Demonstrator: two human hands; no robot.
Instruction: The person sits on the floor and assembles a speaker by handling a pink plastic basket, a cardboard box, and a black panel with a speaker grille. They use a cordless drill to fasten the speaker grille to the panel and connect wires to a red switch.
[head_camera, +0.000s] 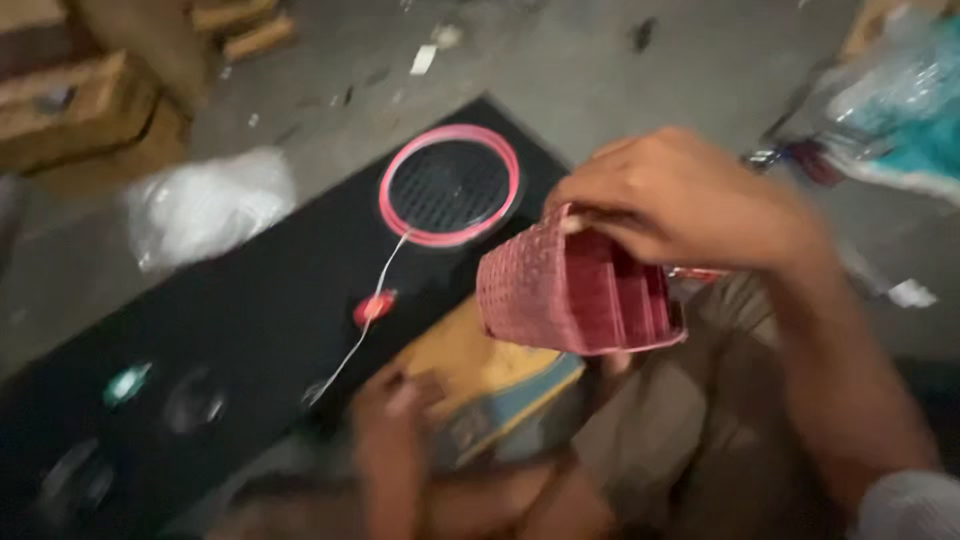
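Head view, single frame, strong motion blur throughout. Right hand closed over the upper rim of a small pink woven basket; fingers curl over the rim's edge, thumb side toward the camera. Basket held in the air, tilted on its side with its opening facing right, above the person's lap and the brown trousers. Left hand lower in frame, blurred; it rests on or against a flat yellow-and-blue packet, but whether its fingers are clamped on the packet or only touching it cannot be told. Packet lies just below the basket, partly on the edge of a black mat. On the mat, beyond the hands: a round dark mesh disc with a pink rim, a thin white cord running from that rim down toward the left hand, and a small red object beside the cord. Further left on the grey floor, a crumpled clear plastic bag; wooden pieces in the upper left corner.
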